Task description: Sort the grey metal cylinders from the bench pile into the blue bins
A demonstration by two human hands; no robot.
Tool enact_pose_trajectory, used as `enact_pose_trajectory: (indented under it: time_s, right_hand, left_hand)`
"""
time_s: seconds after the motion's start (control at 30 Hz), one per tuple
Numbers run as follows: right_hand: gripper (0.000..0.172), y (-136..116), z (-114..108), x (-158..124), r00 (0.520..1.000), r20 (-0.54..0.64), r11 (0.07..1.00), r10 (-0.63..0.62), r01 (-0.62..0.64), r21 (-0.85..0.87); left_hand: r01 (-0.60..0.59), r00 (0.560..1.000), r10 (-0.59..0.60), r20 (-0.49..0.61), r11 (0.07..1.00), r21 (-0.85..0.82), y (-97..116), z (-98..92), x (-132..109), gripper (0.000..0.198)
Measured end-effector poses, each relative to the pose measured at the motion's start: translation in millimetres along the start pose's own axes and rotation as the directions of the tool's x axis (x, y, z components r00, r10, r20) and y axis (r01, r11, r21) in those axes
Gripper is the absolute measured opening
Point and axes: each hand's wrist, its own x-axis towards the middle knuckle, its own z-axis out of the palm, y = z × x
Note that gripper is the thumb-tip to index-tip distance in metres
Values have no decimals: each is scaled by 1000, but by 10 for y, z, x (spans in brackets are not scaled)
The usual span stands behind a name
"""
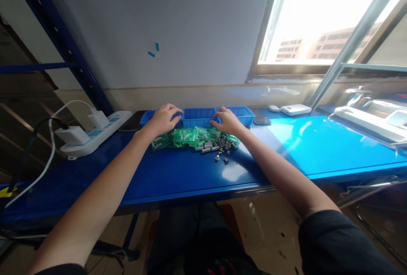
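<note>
While our left hand (pixel 163 119) curls its fingers over the left end of the middle bin (pixel 199 117), our right hand (pixel 227 121) clasps the right end, so both grip it. It stands at the back of the table (pixel 178 173), touching a side bin (pixel 243 115) on its right (another sits left, mostly behind our hand). Green bags (pixel 182 136) and loose metal parts (pixel 219 150) lie just before it. A power strip (pixel 95 133) rests far left.
</note>
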Motion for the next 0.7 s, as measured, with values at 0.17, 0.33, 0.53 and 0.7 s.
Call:
enact_pose_trajectory:
  time_s: [0.17,0.33,0.53,0.7]
  right_hand:
    - [35,-51,0,0,996,-85,1000,22,-23,-6]
    - [31,-249,-51,-25,987,-155,998,-47,54,45]
    - [31,-444,-102,-62,981,-146,987,-126,139,82]
    - [31,-457,-130,-80,985,-134,988,-112,124,87]
  left_hand:
    - [215,972,-210,108,976,-38,-125,-296,-300,45]
    - [290,888,-302,346,953,86,-225,-224,-695,51]
    - [280,805,-169,-569,954,112,41,-631,-531,27]
    - [297,878,-144,-456,912,283,39,-772,-124,32]
